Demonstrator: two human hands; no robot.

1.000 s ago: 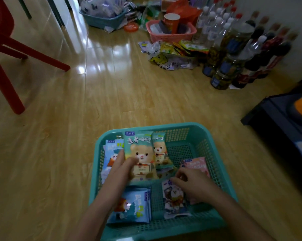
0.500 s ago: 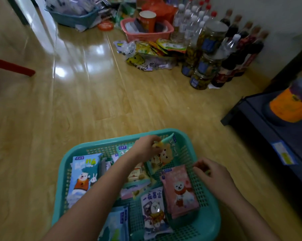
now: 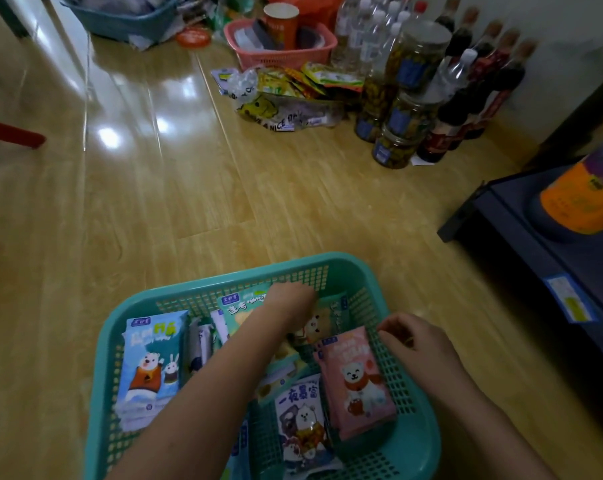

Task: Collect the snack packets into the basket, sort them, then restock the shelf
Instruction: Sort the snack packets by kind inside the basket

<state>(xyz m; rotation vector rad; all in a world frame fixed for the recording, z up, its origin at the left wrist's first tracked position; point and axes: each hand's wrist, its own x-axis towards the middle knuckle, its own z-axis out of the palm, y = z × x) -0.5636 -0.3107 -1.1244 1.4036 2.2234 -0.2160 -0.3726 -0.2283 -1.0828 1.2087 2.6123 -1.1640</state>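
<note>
In the teal basket [image 3: 426, 441] on the floor, the right hand [image 3: 418, 345] hangs loosely curled and empty beside the pink bear packet [image 3: 357, 379], and farther back the left hand [image 3: 290, 303] reaches down onto the green bear packets [image 3: 239, 309], its grip hidden.

bear-printed snack packets [image 3: 358, 379], pink, blue and green, lie flat inside the teal basket [image 3: 418, 441].

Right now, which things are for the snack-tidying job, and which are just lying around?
For the job:
teal plastic mesh basket
pink bear snack packet
blue bear-and-rabbit snack packet
green bear snack packet
dark shelf

Just lying about:
pink plastic basket
clear lidded jars
dark drink bottles
red chair leg
</note>
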